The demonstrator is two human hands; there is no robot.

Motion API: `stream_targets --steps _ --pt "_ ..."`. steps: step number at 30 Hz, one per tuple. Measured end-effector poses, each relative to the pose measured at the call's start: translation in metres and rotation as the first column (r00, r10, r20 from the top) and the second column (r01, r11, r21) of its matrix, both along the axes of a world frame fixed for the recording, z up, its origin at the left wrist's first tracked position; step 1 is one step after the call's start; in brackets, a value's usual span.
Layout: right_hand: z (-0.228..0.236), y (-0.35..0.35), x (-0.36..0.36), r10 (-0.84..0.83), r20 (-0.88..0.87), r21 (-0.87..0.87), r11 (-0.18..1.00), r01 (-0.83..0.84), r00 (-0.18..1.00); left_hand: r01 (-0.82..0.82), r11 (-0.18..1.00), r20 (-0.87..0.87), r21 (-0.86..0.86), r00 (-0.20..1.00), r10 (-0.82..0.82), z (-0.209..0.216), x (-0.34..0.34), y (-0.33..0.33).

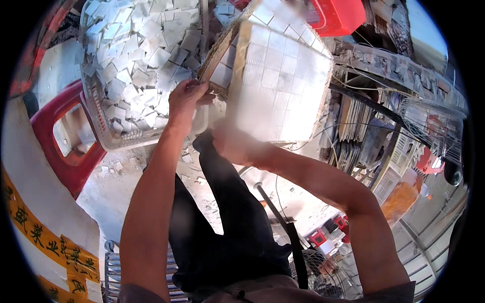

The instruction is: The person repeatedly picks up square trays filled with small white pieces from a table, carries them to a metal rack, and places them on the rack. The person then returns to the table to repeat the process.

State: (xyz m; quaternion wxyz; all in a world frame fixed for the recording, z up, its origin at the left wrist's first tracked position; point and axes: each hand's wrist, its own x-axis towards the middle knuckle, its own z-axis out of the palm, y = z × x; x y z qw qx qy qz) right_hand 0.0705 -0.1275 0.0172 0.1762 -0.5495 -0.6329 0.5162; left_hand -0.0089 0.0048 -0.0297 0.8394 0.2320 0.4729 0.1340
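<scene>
A shallow wood-edged tray (pixel 283 83) is filled with rows of white square tiles. It lies at an angle over a second tray of tiles (pixel 221 76), whose rough brown edge shows at the left and far side. My left hand (pixel 188 98) is closed on the near left corner of this lower tray, thumb and fingers pinching its edge. Down at the upper tray's near left corner, my right hand (pixel 230 144) grips it, though the fingers are blurred. Beside my left hand stands a white plastic basket (pixel 144 139) heaped with loose white square tiles (pixel 144 65).
A red plastic stool (pixel 65 136) stands left of the basket, behind a white box (pixel 50 202) with yellow tape. At the far side is a red plastic container (pixel 338 17). Stacked boards (pixel 353 121) and loose wires fill the right. Tile scraps litter the floor (pixel 121 177).
</scene>
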Motion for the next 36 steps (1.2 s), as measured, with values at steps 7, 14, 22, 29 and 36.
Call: stream_targets --steps 7,14,22,29,36 --pt "0.005 -0.008 -0.012 -0.086 0.286 0.263 0.965 0.008 0.954 0.157 0.979 -0.205 0.127 0.97 -0.129 0.016 -0.002 0.0" --pt "0.045 -0.05 -0.045 -0.985 0.111 0.085 -0.124 0.989 -0.133 0.55 0.131 -0.558 0.825 0.83 0.024 0.06 0.04 0.037" --pt "0.011 -0.064 -0.052 -0.821 -0.125 -0.658 -0.351 0.666 -0.556 0.545 -0.347 -0.633 0.763 0.738 -0.234 0.054 0.131 0.048" --pt "0.052 -0.04 -0.036 -0.448 -0.035 -0.831 -0.483 0.275 -0.893 0.735 -0.353 -0.815 0.579 0.513 -0.271 0.061 0.152 0.06" --pt "0.073 -0.053 -0.034 -0.376 0.035 -0.728 -0.645 0.234 -0.926 0.737 -0.478 -0.872 0.477 0.33 -0.361 0.064 0.18 0.066"
